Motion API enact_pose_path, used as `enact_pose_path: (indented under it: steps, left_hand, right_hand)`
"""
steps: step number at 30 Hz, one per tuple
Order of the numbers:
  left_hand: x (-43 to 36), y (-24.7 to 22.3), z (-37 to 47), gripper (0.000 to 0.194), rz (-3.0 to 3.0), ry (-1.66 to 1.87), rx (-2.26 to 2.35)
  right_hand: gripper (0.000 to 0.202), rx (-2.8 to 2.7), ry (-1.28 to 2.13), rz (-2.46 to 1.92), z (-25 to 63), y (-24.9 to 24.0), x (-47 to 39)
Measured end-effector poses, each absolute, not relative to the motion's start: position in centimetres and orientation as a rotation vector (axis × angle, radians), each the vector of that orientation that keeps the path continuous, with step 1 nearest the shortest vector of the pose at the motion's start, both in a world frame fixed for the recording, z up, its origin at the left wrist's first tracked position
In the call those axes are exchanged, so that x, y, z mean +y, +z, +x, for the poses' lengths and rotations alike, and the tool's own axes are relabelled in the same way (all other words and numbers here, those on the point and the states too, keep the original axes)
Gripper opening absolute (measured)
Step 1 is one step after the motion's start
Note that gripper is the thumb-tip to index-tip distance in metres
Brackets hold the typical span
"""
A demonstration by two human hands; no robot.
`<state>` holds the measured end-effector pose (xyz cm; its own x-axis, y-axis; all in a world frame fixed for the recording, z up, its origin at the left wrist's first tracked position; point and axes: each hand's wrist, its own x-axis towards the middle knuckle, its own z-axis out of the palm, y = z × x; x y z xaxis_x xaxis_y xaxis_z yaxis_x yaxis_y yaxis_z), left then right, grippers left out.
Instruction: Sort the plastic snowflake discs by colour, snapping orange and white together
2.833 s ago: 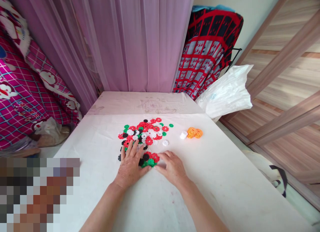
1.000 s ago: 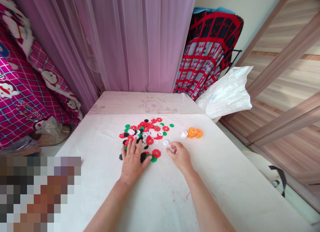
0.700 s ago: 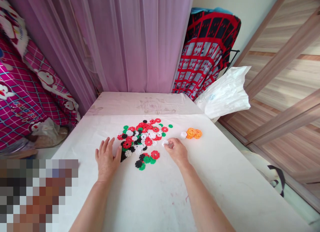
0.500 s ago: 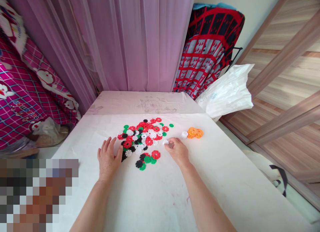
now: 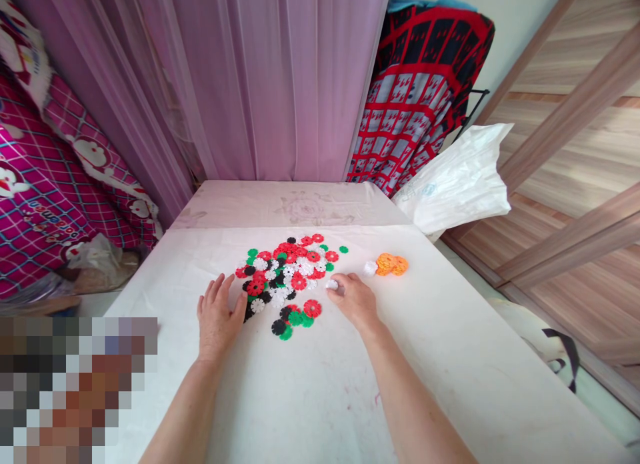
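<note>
Red, white, black and green notched plastic discs (image 5: pixel 299 281) lie in a loose pile on the white-covered table (image 5: pixel 300 391). My left hand (image 5: pixel 220 317) rests at the pile's left edge, fingers spread, its thumb beside some black discs. Just right of the pile, my right hand (image 5: pixel 355 301) pinches a white disc (image 5: pixel 331 285) between thumb and fingers. A smaller cluster with green discs (image 5: pixel 295 318) and a red disc (image 5: pixel 313 309) lies nearer to me. Farther right are orange discs (image 5: pixel 391 265) grouped together, with white discs (image 5: pixel 370 269) touching their left side.
A white plastic bag (image 5: pixel 457 181) stands at the table's far right corner. Behind the table hangs a purple curtain (image 5: pixel 290 84). A red patterned cloth (image 5: pixel 410 97) drapes at the back right, and pink checked bedding (image 5: pixel 65 177) is at the left.
My right hand has turned slightly, and the white disc in its pinch shows a little less of its face. The left hand and the piles look almost unchanged.
</note>
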<state>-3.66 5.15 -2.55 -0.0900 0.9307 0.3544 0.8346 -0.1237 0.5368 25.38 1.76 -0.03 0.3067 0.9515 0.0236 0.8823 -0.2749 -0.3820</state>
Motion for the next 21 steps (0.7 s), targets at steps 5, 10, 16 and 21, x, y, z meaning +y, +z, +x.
enact_pose_path:
  steps: [5, 10, 16, 21]
  left_hand:
    - [5.1, -2.4, -3.7, 0.049, 2.007, 0.998, 1.971]
    - [5.1, -2.4, -3.7, 0.048, 2.002, 1.009, 1.962]
    - [5.2, -2.7, -3.6, 0.048, 1.975, 1.016, 1.965]
    - [5.2, -2.7, -3.5, 0.049, 1.965, 1.005, 1.977]
  right_hand:
    - [0.02, -1.649, 0.307, -2.27, 25.3, 0.1, 1.7]
    - [0.025, -1.634, 0.328, -2.252, 25.5, 0.4, 1.8]
    - [0.035, -1.87, 0.202, -2.127, 25.0, 2.2, 5.1]
    - [0.051, -2.141, 0.134, -2.152, 24.4, 2.3, 8.4]
